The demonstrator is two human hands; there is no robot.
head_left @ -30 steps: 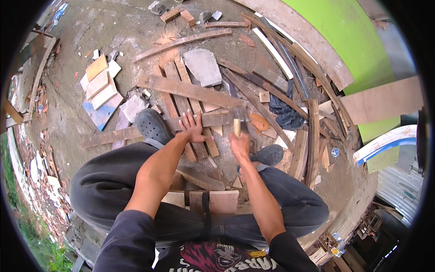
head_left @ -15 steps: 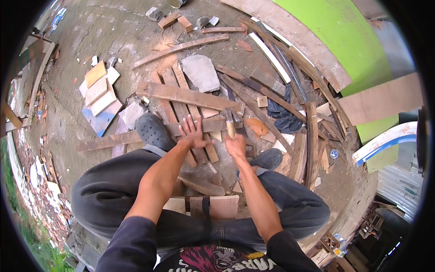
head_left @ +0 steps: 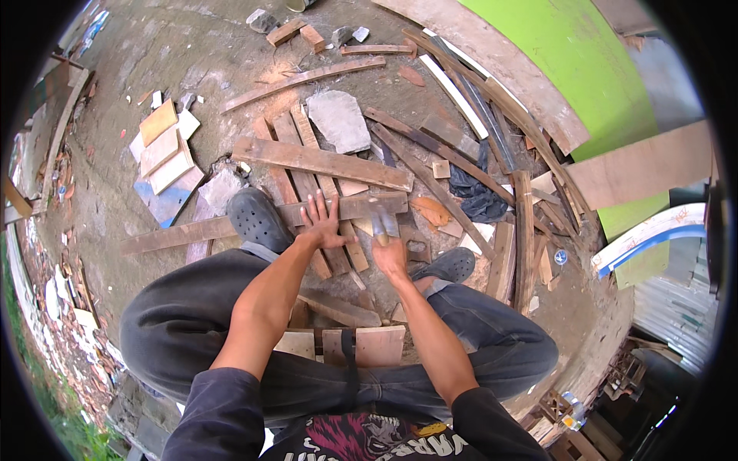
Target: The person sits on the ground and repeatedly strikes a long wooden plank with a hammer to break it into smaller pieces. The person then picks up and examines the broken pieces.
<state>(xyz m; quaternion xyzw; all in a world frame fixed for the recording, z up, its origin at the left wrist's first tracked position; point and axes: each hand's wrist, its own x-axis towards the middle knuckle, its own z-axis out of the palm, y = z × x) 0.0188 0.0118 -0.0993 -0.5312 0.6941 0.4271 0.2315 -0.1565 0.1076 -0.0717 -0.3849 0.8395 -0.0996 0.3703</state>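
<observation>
A long wooden plank (head_left: pixel 355 207) lies across other boards in front of me, with my left shoe (head_left: pixel 255 218) on it. My left hand (head_left: pixel 321 223) is laid flat on this plank, fingers spread and holding nothing. In my right hand (head_left: pixel 389 253) is a claw hammer (head_left: pixel 383 223), gripped by its handle. Motion smears the hammer's head, which is low at the plank's right end; whether it touches the wood I cannot tell. Another plank (head_left: pixel 323 163) lies just beyond, over several narrower boards (head_left: pixel 306 184).
A flat grey stone slab (head_left: pixel 338 121) lies beyond the planks. Stacked wood pieces (head_left: pixel 171 157) are at the left. To the right are loose boards (head_left: pixel 523 238), a black plastic bag (head_left: pixel 478 190) and a green panel (head_left: pixel 569 61). My right shoe (head_left: pixel 450 265) is beside the hammer hand.
The hammer has come down and slightly left, from raised above the plank's right end to low at it. My left hand has stayed flat on the plank.
</observation>
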